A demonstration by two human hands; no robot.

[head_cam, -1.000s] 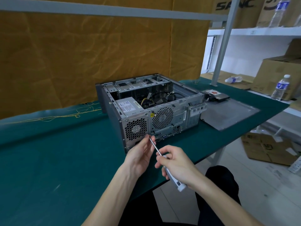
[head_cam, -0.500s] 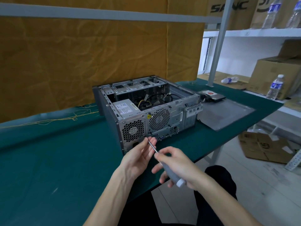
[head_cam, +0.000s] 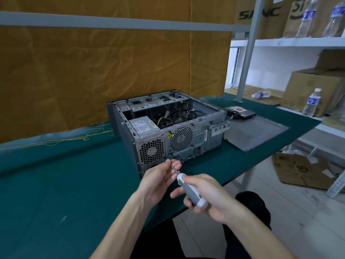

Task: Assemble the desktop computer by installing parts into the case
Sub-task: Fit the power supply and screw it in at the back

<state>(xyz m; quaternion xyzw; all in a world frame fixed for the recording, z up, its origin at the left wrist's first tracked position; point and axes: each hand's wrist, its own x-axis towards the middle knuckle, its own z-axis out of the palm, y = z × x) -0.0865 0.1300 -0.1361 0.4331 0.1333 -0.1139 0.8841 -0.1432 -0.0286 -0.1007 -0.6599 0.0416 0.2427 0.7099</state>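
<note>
An open grey computer case [head_cam: 186, 135] lies on its side on the green table [head_cam: 56, 184], rear panel toward me, with a power supply [head_cam: 142, 126] and cables inside. My right hand [head_cam: 209, 197] grips the grey-and-white handle of a screwdriver [head_cam: 189, 190]. Its shaft points up-left toward the rear panel below the power supply vent. My left hand [head_cam: 158, 179] pinches the shaft near its tip, just in front of the panel's lower edge.
The case's side panel [head_cam: 257, 131] lies flat to the right, with a hard drive [head_cam: 240, 112] behind it. Shelves at right hold cardboard boxes and water bottles [head_cam: 312, 102]. A box [head_cam: 302, 171] sits on the floor. Yellow cloth hangs behind.
The view has shifted slightly. My right hand has pulled back along the screwdriver, so more of the handle shows. My left hand stays at the tip by the rear panel.
</note>
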